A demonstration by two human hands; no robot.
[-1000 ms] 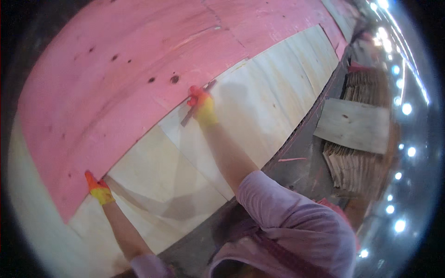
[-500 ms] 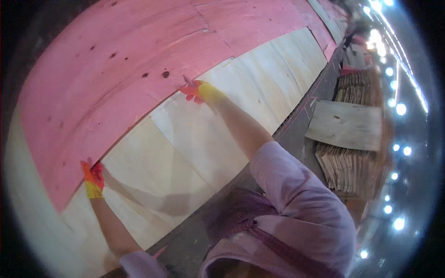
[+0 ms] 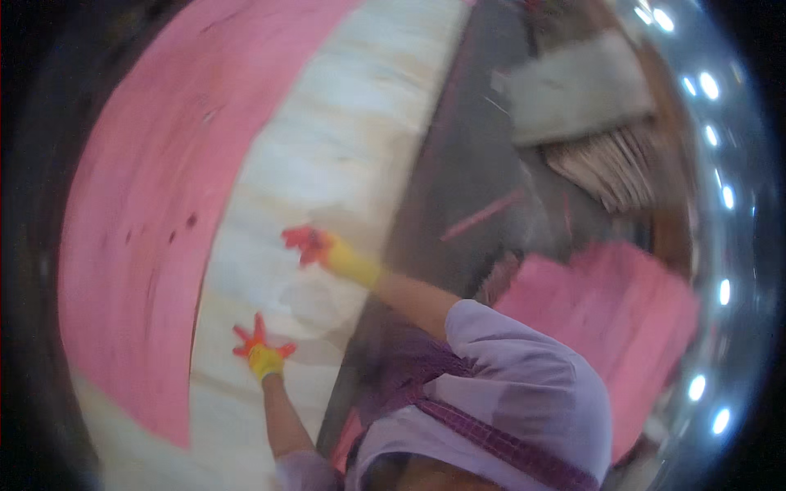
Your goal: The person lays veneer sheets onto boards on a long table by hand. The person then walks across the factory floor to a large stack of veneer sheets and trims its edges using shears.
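Note:
My left hand point(image 3: 258, 345), in a red-and-yellow glove, is open, fingers spread over the pale veneer sheets point(image 3: 278, 188) near the edge of the pink sheet point(image 3: 139, 245). Above and right of it, my right hand point(image 3: 319, 250), gloved the same way, is over those pale sheets with its fingers apart; it is blurred, and I see no tool clearly in it. The pink sheet covers the left side, marked with dark knots, and its long edge runs beside both hands. Whether either hand touches the veneer I cannot tell.
Beyond the sheets' right edge is a dark grey surface point(image 3: 442, 172) with pink strips on it. At the upper right lie a veneer stack point(image 3: 602, 168) and a pale board point(image 3: 577, 86). A large pink sheet point(image 3: 639, 327) lies at the lower right, beside my body.
My view has swung round toward the right. Both hands have left the pink sheet's edge and spread their fingers. The narrow dark tool earlier in my right hand no longer shows clearly.

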